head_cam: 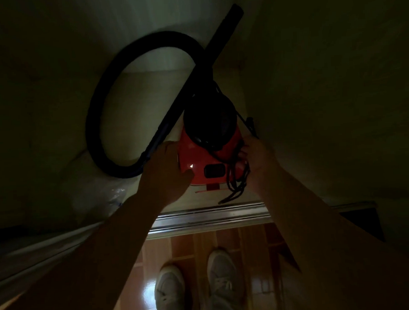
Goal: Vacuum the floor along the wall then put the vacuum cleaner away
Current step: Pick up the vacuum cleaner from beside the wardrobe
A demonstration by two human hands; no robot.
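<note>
The vacuum cleaner (208, 159) is a small canister with a glossy red shell and a rounded black top. It sits between the 2 hands, on the pale floor of a dim recess. Its long axis runs straight away from the person: the red end faces them, and the black end points toward the back wall. The near red face carries 1 dark rectangular panel; any writing there is too dim to read.

The left hand (164, 173) lies against the shell's left side with fairly straight fingers and the thumb on the red front. The right hand (258, 159) is at the right flank, its fingers curled round the bundled black cord (238, 184), whose loops hang below that hand toward the person.

A black wand (208, 59) slants from just beyond the left hand's fingertips up and away to the right, crossing over the canister's far end. A black hose (105, 98) arcs in 1 wide loop beyond and left of the left hand. Crumpled clear plastic (111, 197) lies left of the left forearm.

Under both forearms a metal door track (209, 217) crosses, and nearer still 2 pale shoes (170, 289) stand on shiny reddish wood flooring (258, 246).
</note>
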